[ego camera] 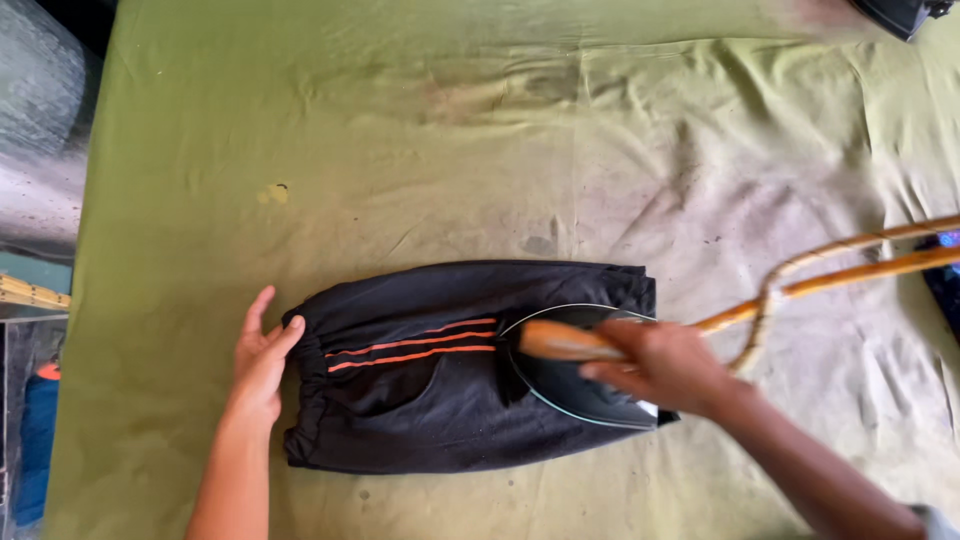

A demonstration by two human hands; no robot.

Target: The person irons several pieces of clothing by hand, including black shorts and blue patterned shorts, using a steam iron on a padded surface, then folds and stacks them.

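Note:
A folded black garment (420,400) with two orange stripes lies on a green cloth-covered table (350,150). My right hand (665,365) grips the wooden handle of a black iron (575,385), which rests flat on the garment's right half. An orange-brown cord (830,270) runs from the iron toward the right edge. My left hand (260,365) lies open and flat on the cloth, its fingertips touching the garment's left edge at the waistband.
The green cloth is stained and wrinkled, most of all on the right. A dark object (900,12) sits at the top right corner. Beyond the table's left edge I see a grey floor (40,150) and a blue item (35,440).

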